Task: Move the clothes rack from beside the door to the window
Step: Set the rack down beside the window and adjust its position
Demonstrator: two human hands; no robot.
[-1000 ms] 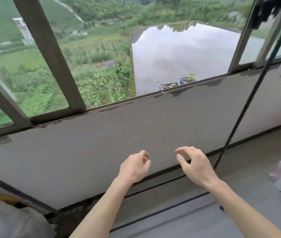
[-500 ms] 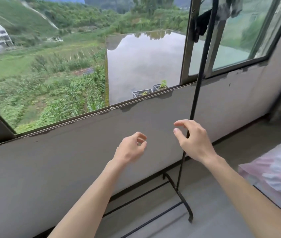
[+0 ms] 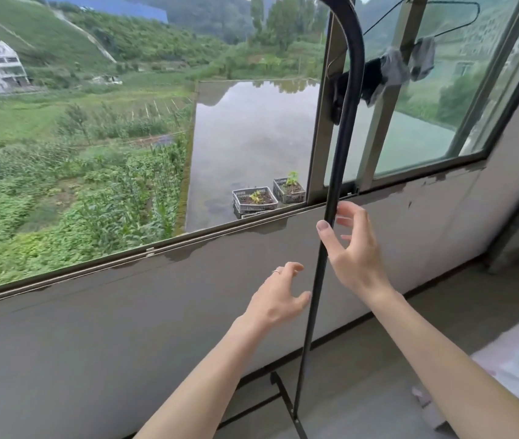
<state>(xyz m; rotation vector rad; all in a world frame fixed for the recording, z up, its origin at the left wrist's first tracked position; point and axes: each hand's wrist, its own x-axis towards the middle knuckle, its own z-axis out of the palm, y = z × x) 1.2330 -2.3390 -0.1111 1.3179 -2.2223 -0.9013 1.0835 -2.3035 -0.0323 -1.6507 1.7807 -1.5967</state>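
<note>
Black metal clothes rack [image 3: 331,217] stands upright against the grey wall under the aluminium-framed window [image 3: 318,128]. Right hand [image 3: 354,251] open, fingers spread around the pole, not clamped. Left hand [image 3: 278,296] open, just beside the pole.

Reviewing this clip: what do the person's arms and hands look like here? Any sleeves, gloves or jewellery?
Both forearms are bare, with no sleeves in view. No gloves and no watch or bracelet show. The left hand wears a thin, light metal ring on one finger. The right hand shows no ring; its thumbnail is short and looks unpainted or pale.
</note>
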